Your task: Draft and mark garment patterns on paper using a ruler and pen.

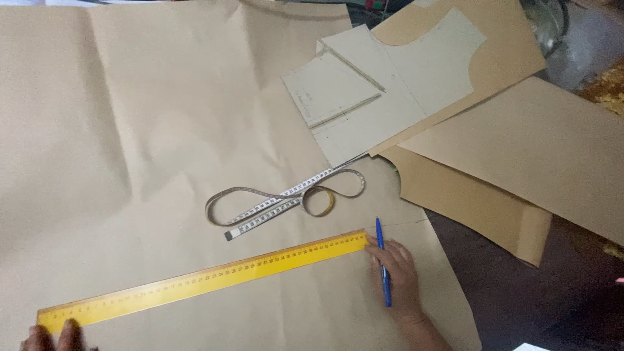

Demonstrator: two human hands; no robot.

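Observation:
A long yellow ruler [208,276] lies slanted across a large sheet of brown paper [130,130]. My left hand [55,338] presses on the ruler's lower left end, only its fingertips showing at the frame's bottom edge. My right hand [398,273] rests at the ruler's right end and holds a blue pen [382,260], whose tip points away from me just past the ruler's end. A white measuring tape [286,198] lies looped on the paper above the ruler.
Grey-green cut pattern pieces [383,84] lie at the upper right on more brown paper pieces [533,143]. A dark table surface [552,299] shows at the lower right. A white corner [536,346] peeks in at the bottom edge.

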